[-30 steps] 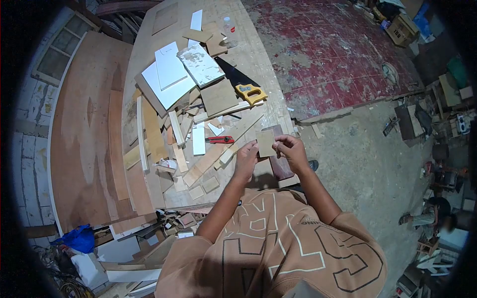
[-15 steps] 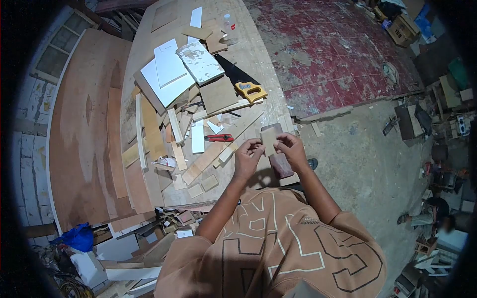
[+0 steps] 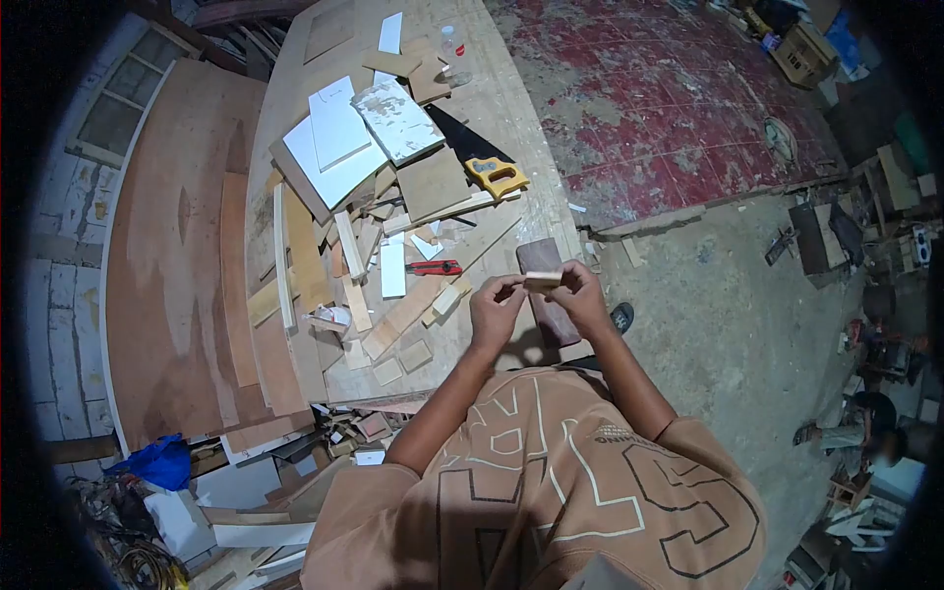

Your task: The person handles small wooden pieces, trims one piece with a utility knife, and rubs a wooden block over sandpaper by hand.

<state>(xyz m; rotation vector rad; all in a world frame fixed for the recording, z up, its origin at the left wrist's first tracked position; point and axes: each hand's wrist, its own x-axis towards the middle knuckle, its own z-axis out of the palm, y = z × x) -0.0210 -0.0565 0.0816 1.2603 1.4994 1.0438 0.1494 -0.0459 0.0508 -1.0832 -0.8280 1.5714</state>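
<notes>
A small pale wood piece (image 3: 543, 281) is held between my two hands, its narrow edge turned up toward me. My left hand (image 3: 498, 315) pinches its left end, and my right hand (image 3: 584, 300) grips the right end. Beneath it, a dark reddish-brown block (image 3: 553, 320) lies on the wooden worktable (image 3: 492, 103) near its right edge. A red utility knife (image 3: 434, 267) rests to the left of my hands. Farther back lies a handsaw (image 3: 497, 177) with a yellow handle and a black blade.
White boards (image 3: 334, 128) and a paint-marked block (image 3: 397, 120) are piled at the table's middle, with wood offcuts (image 3: 403, 315) scattered nearer. A plastic bottle (image 3: 451, 44) stands at the back. Large plywood sheets (image 3: 177, 256) lean at left. Another person (image 3: 865, 423) is at far right.
Both hands have tilted the wood piece, so its edge now shows instead of its broad face. More of the dark block beneath is visible.
</notes>
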